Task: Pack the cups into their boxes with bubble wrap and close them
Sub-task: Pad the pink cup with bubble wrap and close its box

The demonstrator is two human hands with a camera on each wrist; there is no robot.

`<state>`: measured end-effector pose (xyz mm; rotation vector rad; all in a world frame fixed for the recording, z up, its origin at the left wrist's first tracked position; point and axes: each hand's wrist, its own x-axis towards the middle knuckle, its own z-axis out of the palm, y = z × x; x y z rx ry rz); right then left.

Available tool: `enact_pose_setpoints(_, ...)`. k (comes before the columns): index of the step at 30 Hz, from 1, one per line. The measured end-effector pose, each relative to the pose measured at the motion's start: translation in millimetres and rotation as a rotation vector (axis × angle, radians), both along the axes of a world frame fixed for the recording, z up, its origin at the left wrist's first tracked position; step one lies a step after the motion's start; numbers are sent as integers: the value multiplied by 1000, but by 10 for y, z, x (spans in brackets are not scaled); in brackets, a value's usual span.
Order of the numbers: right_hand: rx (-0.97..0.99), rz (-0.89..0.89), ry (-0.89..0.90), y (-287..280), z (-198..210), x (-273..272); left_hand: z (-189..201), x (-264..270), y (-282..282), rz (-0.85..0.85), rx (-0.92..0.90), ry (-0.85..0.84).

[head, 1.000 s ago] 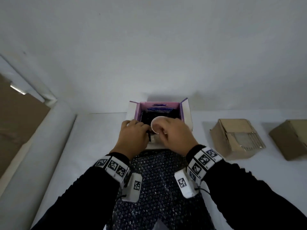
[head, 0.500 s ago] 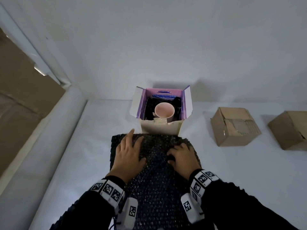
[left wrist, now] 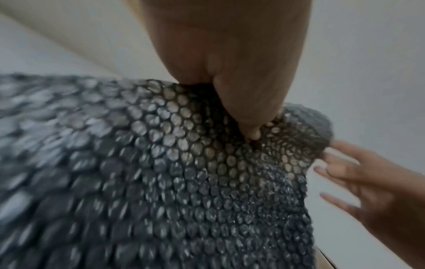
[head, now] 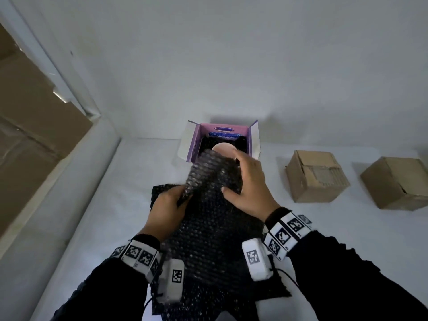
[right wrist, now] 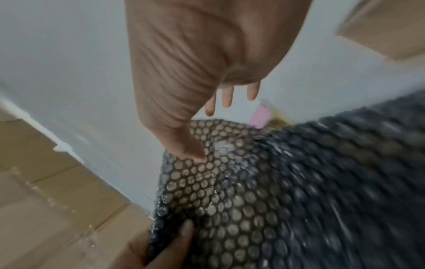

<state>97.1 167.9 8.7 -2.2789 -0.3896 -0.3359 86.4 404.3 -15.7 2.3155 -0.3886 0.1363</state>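
Centre of the head view: left hand (head: 168, 210) pinches the bubble wrap (head: 208, 228) sheet's raised edge, right hand (head: 249, 188) lies on it w/ fingers spread, gripping nothing. Pink cup (head: 223, 149) sits in the open purple box (head: 253, 140) above them, wrap not yet over it, flaps still up. Two brown boxes (head: 316, 176) at right, apparently closed; contents hidden.

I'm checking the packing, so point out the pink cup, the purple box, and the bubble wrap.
pink cup (head: 222, 148): head view, inner rim.
purple box (head: 254, 142): head view, right flap.
bubble wrap (head: 215, 232): head view, sheet's middle.
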Motion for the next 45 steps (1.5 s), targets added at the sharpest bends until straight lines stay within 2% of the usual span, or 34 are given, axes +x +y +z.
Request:
enact_pose_setpoints(3, -177, 67, 62, -9, 283, 76, 179, 9, -70, -181, 90, -61)
enact_pose_setpoints(5, -195, 66, 145, -53, 385, 145, 292, -6, -133, -177, 133, -93)
enact_pose_setpoints(8, -90, 7, 201, -180, 523, 189, 373, 7, -139, -146, 234, 23)
enact_pose_setpoints(10, -32, -34, 174, -283, 619, 174, 337, 37, -131, -153, 307, 42)
enact_pose_setpoints(13, -10, -79, 218, -421, 728, 130, 334, 87, -117, -135, 192, 129)
enact_pose_setpoints(16, 160, 54, 331, -506, 840, 7, 388, 143, -124, -133, 185, 154)
enact_pose_setpoints(18, 308, 109, 295, -487, 980, -82, 430, 156, -157, -152, 228, 120)
enact_pose_setpoints(19, 322, 114, 250, -460, 1044, -100, 452, 165, -190, -171, 255, 90)
enact_pose_setpoints(21, 189, 129, 195, -416, 1105, -73, 482, 181, -254, -232, 287, 45)
enact_pose_setpoints(22, 74, 143, 222, -394, 1098, -54, 500, 183, -287, -268, 268, 35)
enact_pose_setpoints(25, -187, 188, 522, -358, 873, -21, 575, 180, -371, -371, 51, 53)
enact_pose_setpoints(26, -205, 204, 629, -354, 763, -23, 609, 179, -391, -384, -39, 48)
enact_pose_setpoints(28, -223, 221, 736, -353, 539, -31, 696, 186, -422, -392, -170, -18)
enact_pose_setpoints(30, -255, 222, 740, -325, 435, -51, 745, 236, -415, -370, -160, -67)
enact_pose_setpoints(31, -262, 209, 720, -316, 428, -49, 752, 275, -389, -348, -107, -37)
enact_pose_setpoints(34, -158, 150, 628, -303, 479, 8, 725, 404, -269, -289, 120, 185)
enact_pose_setpoints(35, -84, 124, 594, -285, 526, 34, 710, 422, -246, -291, 136, 256)
enact_pose_setpoints(36, 0, 98, 569, -268, 570, 76, 700, 441, -240, -299, 84, 327)
enact_pose_setpoints(39, 259, 92, 552, -199, 740, 149, 709, 450, -300, -317, -248, 569)
enact_pose_setpoints(41, 333, 143, 548, -172, 844, 179, 726, 479, -337, -344, -330, 670)
enact_pose_setpoints(43, 396, 206, 565, -165, 935, 209, 783, 578, -332, -317, -379, 703)
enact_pose_setpoints(45, 545, 265, 626, -173, 986, 290, 867, 756, -311, -253, -413, 618)
